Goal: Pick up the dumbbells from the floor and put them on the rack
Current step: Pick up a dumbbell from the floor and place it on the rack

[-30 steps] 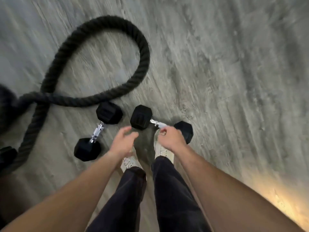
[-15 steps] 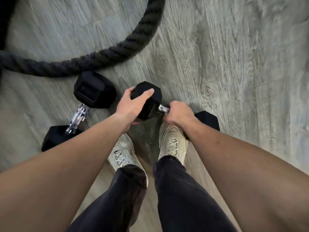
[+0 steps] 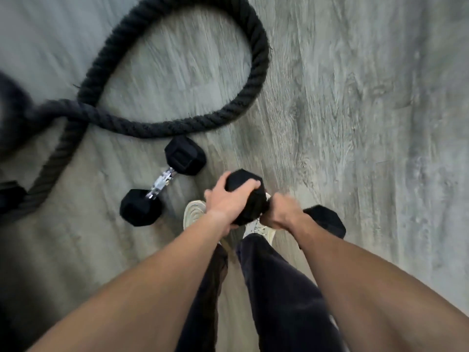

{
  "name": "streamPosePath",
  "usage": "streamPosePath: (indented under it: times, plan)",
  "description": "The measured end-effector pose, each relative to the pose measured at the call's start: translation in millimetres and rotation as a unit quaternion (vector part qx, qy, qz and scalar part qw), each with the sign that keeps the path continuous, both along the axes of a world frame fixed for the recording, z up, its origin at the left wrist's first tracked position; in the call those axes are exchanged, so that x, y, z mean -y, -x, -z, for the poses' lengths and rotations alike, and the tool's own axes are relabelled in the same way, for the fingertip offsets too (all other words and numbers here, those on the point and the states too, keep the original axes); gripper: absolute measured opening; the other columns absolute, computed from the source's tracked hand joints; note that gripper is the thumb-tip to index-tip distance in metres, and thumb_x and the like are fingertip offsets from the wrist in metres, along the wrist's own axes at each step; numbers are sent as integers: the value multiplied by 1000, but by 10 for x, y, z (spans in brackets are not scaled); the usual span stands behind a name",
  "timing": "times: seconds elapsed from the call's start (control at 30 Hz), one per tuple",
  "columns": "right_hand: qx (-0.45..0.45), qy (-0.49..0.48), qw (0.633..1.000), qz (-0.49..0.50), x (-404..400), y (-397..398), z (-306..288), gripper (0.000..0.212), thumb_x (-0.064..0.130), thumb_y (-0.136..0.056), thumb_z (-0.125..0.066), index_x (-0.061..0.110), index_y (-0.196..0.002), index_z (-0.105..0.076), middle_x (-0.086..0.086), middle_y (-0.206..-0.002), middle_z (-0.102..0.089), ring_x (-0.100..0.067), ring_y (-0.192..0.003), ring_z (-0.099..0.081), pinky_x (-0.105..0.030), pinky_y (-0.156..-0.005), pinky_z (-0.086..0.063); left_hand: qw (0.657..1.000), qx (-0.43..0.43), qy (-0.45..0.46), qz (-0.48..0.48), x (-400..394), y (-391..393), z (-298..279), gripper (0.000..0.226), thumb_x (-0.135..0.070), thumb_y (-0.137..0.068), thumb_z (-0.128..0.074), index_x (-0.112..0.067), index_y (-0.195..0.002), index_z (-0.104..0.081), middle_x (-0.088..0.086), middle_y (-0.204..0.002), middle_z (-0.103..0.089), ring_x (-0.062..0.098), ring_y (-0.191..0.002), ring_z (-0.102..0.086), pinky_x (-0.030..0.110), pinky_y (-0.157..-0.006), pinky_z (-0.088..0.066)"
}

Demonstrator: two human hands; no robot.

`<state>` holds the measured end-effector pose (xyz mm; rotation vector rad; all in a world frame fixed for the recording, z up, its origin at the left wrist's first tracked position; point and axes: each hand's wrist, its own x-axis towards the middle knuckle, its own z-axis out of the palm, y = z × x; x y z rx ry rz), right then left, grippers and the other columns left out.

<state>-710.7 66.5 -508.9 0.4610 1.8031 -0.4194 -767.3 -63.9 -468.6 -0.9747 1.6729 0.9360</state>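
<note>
Head view: dumbbell (image 3: 326,219) handle inside right fingers (image 3: 281,209), left fingers (image 3: 250,185) over its end.

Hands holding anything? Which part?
Yes, one dumbbell: left hand grips its near head, right hand grips the handle.

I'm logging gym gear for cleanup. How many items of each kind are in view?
Black hex dumbbells: 2, one held by the left hand and right hand, one on the floor
Thick black rope: 1
Total: 3; a dark object at the left edge is unclear.
</note>
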Motion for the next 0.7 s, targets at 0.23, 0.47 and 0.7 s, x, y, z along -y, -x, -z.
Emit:
streamPosePath:
  times: [0.23,0.47,0.7]
  plan:
    - [59,-5,998,-27,39,-70,-2624,26,31,-80,-61,16,-101,-67,-10,-110,-72,-32,-105,-70,-30,-77,-52,993,76,-46,-73,183,-55,-2537,53,-63,-61,-78,-40,-108,-70,-1,-103,-71,26,-88,-71,48,-63,-64]
    - [-6,-5,993,-116,255,290,-4484,15,24,-80,-60,15,-91,-63,-5,-88,-66,-28,-91,-68,-29,-75,-52,990,-6,-58,-130,512,-48,-4297,57,-72,-59,-77,-36,-102,-73,0,-100,-74,28,-88,-74,54,-72,-64]
    - [-76,12,974,-214,1040,513,-5105,34,47,-82,-71,22,-67,-52,1,-81,-64,-24,-90,-67,-30,-74,-49,974,-127,-34,-182,1311,-238,-4830,43,-81,-57,-70,-52,-88,-74,-17,-93,-76,13,-96,-70,37,-96,-57]
